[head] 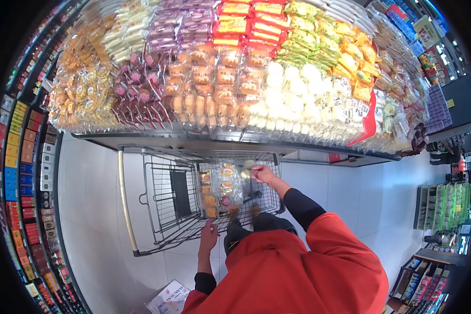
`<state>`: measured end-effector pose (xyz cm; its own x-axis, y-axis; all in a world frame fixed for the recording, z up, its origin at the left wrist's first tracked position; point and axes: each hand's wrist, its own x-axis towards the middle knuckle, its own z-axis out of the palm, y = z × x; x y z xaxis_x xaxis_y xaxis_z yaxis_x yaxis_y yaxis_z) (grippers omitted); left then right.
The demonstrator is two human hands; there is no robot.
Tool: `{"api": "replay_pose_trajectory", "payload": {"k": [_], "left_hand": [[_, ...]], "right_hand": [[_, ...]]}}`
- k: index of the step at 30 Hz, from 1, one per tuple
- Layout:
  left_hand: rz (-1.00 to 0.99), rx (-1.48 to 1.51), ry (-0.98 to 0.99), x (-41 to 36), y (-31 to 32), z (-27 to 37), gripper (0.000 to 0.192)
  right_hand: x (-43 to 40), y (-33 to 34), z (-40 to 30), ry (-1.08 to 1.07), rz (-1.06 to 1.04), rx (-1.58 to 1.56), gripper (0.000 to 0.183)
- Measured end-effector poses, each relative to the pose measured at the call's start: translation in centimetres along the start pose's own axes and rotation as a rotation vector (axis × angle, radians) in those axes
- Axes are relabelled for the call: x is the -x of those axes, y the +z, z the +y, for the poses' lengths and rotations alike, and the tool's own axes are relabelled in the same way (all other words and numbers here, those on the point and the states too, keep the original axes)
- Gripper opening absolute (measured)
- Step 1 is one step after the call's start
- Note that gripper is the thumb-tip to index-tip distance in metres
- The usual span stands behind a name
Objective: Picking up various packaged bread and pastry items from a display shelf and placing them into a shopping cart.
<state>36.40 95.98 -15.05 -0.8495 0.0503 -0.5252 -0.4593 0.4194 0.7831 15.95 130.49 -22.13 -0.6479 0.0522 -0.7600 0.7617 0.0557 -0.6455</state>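
Note:
Over the wire shopping cart point(182, 240), my right hand point(262, 174) pinches a small clear-wrapped food item point(247, 168), blurred and pale. Packaged pastries point(221, 188) lie grouped inside the cart, left of this hand. Most are yellow-brown in clear wrappers, and one pack point(225, 201) shows a pink round. My left hand point(209, 235) hangs by the cart's near side with loosely bent fingers and holds nothing. Whether it touches the rim I cannot tell. The cart's pale handle bar point(126, 200) is at the left.
A display counter point(235, 137) heaped with wrapped pastries point(223, 78) runs across beyond the cart. Shelves of boxed goods point(27, 176) line the left. A printed carton point(168, 298) sits on the tiled floor at lower left. More racks point(443, 206) stand at the right.

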Motion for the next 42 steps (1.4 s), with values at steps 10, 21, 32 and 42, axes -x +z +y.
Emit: {"api": "replay_pose_trajectory", "payload": {"k": [10, 21, 32, 42], "left_hand": [[-0.171, 0.288, -0.045, -0.4, 6.4, 11.9, 0.032], [0.147, 0.392, -0.013, 3.4, 14.5, 20.4, 0.027], [0.215, 0.458, 0.293, 3.3, 13.0, 31.2, 0.039], [0.235, 0.922, 0.225, 4.3, 11.1, 33.7, 0.041]], "right_hand": [[11.4, -10.2, -40.7, -1.436, 0.573, 0.326, 0.024], [4.9, -15.2, -53.1, -1.453, 0.735, 0.789, 0.028], [18.6, -17.1, -42.6, -1.866, 0.541, 0.289, 0.019], [28.5, -11.6, -16.4, -1.804, -0.161, 0.592, 0.034]]}}
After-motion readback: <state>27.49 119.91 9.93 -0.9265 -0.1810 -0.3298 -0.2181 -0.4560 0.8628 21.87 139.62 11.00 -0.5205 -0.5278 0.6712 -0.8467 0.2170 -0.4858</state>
